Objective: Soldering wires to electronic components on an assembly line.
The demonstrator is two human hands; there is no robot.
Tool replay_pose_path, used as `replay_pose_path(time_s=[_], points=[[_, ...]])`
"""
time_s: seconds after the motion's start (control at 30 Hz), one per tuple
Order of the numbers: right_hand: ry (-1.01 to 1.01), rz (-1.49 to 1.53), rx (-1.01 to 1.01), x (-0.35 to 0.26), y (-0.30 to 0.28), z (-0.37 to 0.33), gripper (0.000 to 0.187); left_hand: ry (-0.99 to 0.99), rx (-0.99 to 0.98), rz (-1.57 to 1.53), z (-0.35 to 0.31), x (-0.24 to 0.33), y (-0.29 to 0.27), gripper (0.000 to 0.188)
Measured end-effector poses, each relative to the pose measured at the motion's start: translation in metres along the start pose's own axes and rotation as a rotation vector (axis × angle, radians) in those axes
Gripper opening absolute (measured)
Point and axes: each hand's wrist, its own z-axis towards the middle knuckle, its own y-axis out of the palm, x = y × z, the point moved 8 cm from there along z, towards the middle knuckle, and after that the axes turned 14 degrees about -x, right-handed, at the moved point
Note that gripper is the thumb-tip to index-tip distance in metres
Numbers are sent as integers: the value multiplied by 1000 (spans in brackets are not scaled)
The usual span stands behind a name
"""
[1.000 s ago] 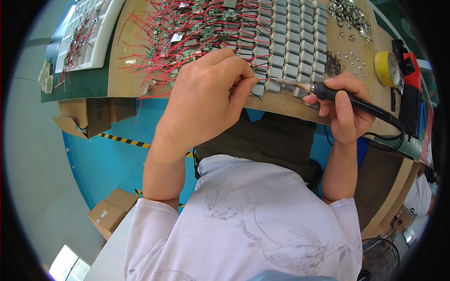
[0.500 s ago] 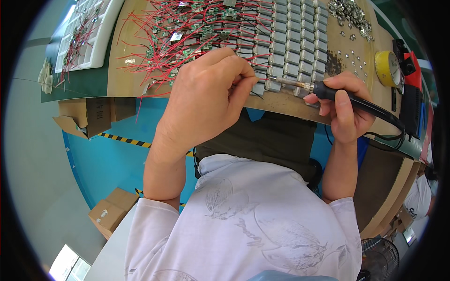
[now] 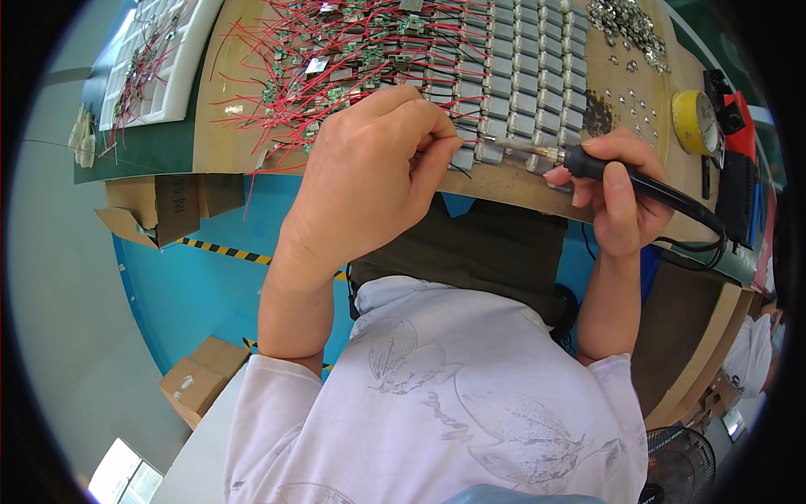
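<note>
My right hand (image 3: pixel 625 189) holds a soldering iron (image 3: pixel 617 172) by its black handle, the fingers wrapped around it. Its metal tip points left, at the near end of the rows of small grey rectangular metal parts (image 3: pixel 497 86). My left hand (image 3: pixel 369 172) is closed in a pinch beside the tip, on what looks like a thin red wire; the fingers hide most of it. Behind and left of this hand lie many small green circuit boards (image 3: pixel 369 57) with red wires (image 3: pixel 243 88) and some black ones.
Loose small metal pieces (image 3: pixel 625 29) are heaped at the far right, with others scattered nearer. A yellow tape roll (image 3: pixel 694 123) stands beside a red and black object (image 3: pixel 737 126). A white compartment tray (image 3: pixel 172 76) with wired boards sits far left. Cardboard boxes (image 3: pixel 175 210) are below the table edge.
The soldering iron's tip has shifted very slightly to the right. My left hand keeps its pinch in nearly the same place.
</note>
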Motion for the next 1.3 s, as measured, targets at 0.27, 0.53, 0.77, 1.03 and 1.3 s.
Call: replay_pose_path(time_s=[0.27, 0.53, 0.77, 1.03, 1.3], points=[[-73, 57, 39, -3, 0, 0, 18, -4, -5, -1, 0, 0, 0, 6], [-92, 35, 34, -6, -3, -1, 17, 1, -12, 8, 1, 1, 0, 6], [-77, 20, 49, -7, -2, -2, 16, -8, -14, 4, 2, 1, 0, 5], [-97, 18, 51, -8, -3, -2, 17, -33, -36, 15, 2, 1, 0, 5], [-112, 23, 29, -7, -1, -2, 17, -45, -41, -1, 1, -1, 0, 6]])
